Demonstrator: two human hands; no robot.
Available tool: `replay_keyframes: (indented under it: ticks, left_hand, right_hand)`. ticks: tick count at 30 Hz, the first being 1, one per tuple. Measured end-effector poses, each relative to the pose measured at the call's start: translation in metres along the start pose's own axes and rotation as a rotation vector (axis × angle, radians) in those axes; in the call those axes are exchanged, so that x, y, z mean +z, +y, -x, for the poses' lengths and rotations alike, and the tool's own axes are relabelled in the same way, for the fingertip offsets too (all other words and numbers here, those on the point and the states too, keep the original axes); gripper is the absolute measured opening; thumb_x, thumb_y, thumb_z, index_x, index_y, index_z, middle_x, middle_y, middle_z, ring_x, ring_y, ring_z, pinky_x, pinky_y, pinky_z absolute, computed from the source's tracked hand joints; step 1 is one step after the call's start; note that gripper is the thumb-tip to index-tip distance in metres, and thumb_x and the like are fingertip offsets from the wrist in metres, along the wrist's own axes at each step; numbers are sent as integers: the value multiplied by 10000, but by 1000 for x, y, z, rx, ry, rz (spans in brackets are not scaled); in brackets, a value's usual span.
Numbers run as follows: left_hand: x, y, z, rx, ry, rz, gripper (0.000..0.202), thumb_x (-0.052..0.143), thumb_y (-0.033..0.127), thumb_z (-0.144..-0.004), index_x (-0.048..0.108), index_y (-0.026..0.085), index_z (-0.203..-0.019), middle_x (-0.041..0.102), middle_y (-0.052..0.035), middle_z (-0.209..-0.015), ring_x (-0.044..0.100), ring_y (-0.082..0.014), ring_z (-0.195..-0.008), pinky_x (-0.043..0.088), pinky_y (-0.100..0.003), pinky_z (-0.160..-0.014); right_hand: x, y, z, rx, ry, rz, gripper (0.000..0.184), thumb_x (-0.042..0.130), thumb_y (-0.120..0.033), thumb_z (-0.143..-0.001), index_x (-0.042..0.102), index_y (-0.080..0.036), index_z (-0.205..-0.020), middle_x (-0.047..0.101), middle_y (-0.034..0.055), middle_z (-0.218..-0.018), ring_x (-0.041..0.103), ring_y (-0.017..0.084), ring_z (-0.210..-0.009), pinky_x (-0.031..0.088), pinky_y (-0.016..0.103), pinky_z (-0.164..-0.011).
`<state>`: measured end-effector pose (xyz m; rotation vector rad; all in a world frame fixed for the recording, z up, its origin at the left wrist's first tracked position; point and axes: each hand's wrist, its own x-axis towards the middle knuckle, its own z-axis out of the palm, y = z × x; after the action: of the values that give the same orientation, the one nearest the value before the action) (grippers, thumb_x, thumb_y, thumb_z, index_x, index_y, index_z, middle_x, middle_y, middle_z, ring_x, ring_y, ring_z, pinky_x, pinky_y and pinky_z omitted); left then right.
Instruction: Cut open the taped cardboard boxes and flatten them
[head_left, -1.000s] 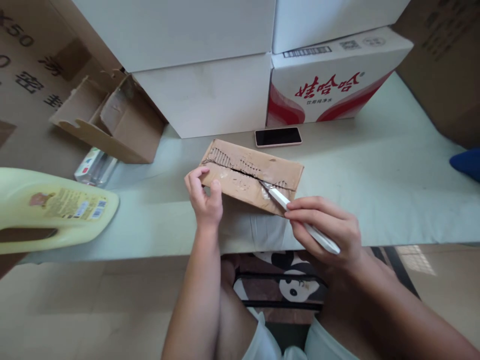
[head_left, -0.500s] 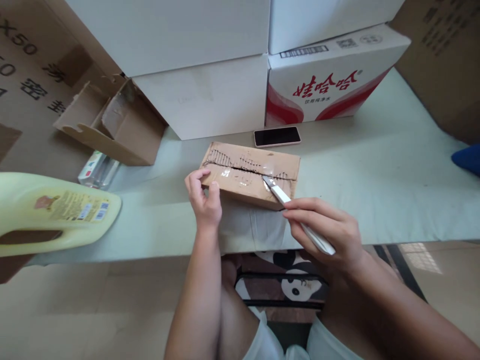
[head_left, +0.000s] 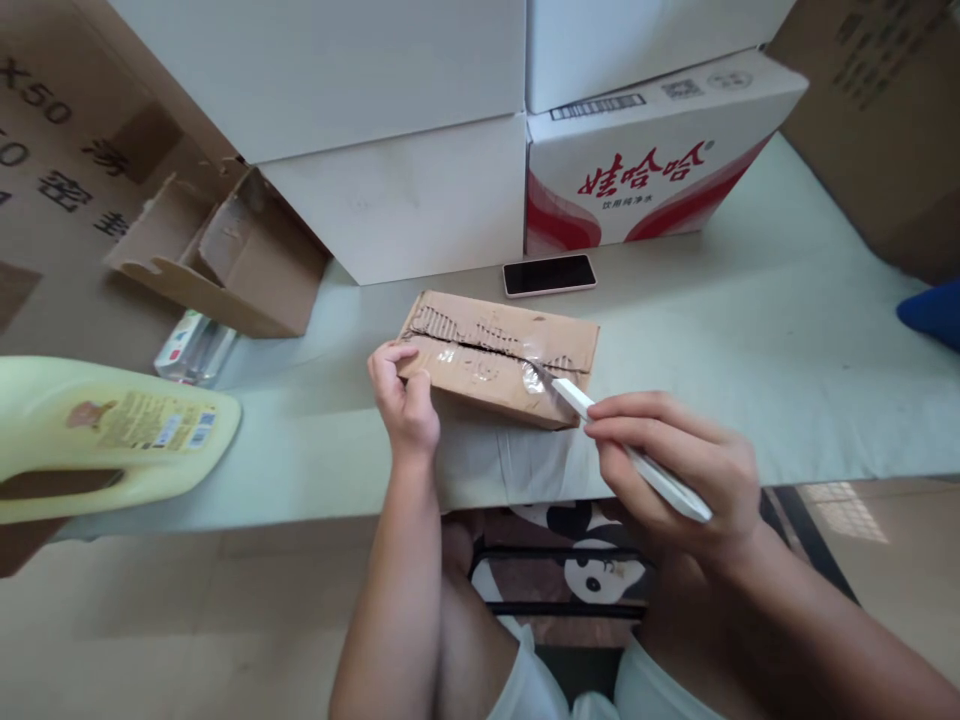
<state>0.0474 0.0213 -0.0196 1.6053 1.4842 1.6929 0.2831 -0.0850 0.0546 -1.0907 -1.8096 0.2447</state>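
A small brown cardboard box (head_left: 480, 372) lies on the pale green tablecloth in the middle of the head view. Its top has a dark seam with torn, ridged paper and shiny bits of clear tape. My left hand (head_left: 405, 400) grips the box's left front corner, fingers on top and thumb at the near side. In my right hand (head_left: 682, 470) is a white utility knife (head_left: 574, 397), held like a pen. Its blade is out, with the tip at the right part of the seam by the tape.
Behind the box lies a phone (head_left: 550, 275), before white cartons (head_left: 405, 200) and a red-and-white carton (head_left: 645, 180). To the left are an open cardboard box (head_left: 277, 270), a clear plastic pack (head_left: 195, 345) and a yellow-green jug (head_left: 127, 430). Something blue (head_left: 930, 315) sits far right.
My right hand and the knife have moved right and slightly toward me, the blade tip shifting along the seam. My left hand stays on the box's corner. The view has shifted slightly.
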Motion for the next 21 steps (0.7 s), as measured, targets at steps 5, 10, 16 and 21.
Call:
replay_keyframes:
  ticks: [5, 10, 16, 21]
  left_hand:
    - [2, 1, 0, 8, 33, 35, 212, 480, 219, -723, 531, 207, -928, 511, -73, -1028, 496, -245, -1107, 356, -414, -1031]
    - [-3, -1, -5, -127, 100, 168, 236, 455, 284, -699, 488, 214, -921, 497, -50, -913, 504, -202, -883, 413, -346, -825]
    - [-24, -19, -21, -229, 240, 244, 217, 426, 412, -740, 452, 233, -861, 522, -43, -856, 551, -210, -889, 454, -338, -800]
    - [-39, -39, -27, -302, 282, 269, 233, 432, 456, -748, 467, 240, -827, 556, -31, -837, 579, -216, -908, 471, -356, -848]
  right_hand:
    - [-1, 0, 2, 33, 8, 5, 139, 598, -73, -841, 673, -184, -881, 702, 71, -938, 717, 153, -809, 619, 273, -724]
    - [-16, 1, 9, 33, 246, -74, 216, 548, -65, -837, 645, -257, -818, 687, 23, -852, 668, 144, -638, 576, 299, -548]
    - [6, 84, 18, 261, 141, 280, 134, 620, -237, -848, 673, -227, -971, 692, 125, -1182, 680, 302, -1091, 579, 502, -906]
    - [30, 115, 31, 429, -249, 295, 481, 709, -516, -779, 681, -184, -1127, 487, 202, -1492, 340, 481, -1446, 307, 750, -1098]
